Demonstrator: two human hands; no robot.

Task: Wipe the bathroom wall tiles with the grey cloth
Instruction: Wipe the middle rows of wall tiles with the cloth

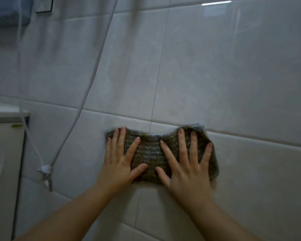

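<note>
Cloth (pixel 151 153), grey and ribbed, lies spread flat against the tiles (pixel 233 75), low and a little right of the middle of the view. It is stretched wide, with its top edge dipping in the middle and rising at both ends, and that edge sits just under a horizontal grout line.

Both hands press it to the wall. The left hand (pixel 119 160) covers the cloth's left end, palm flat, fingers (pixel 121 138) spread and pointing up, thumb angled right across the lower middle of the cloth. The right hand (pixel 184 169) covers the right end in the same way, fingers fanned wide and straight, thumb pointing left toward the other thumb. The two thumbs are near each other but apart. Neither hand grips; all fingers lie open on the fabric. Both forearms are bare and reach up from the bottom edge, the left one slanting in from the lower left, the right from the lower right.

A strip of cloth shows between the hands, and its right edge extends past the right little finger.

Left of the hands, a white cord (pixel 97 58) hangs down the wall and loops to a small clip (pixel 45 169). Far left stands a white cabinet (pixel 5 153). At the top left, a blue thing (pixel 9 13) is blurred.
</note>
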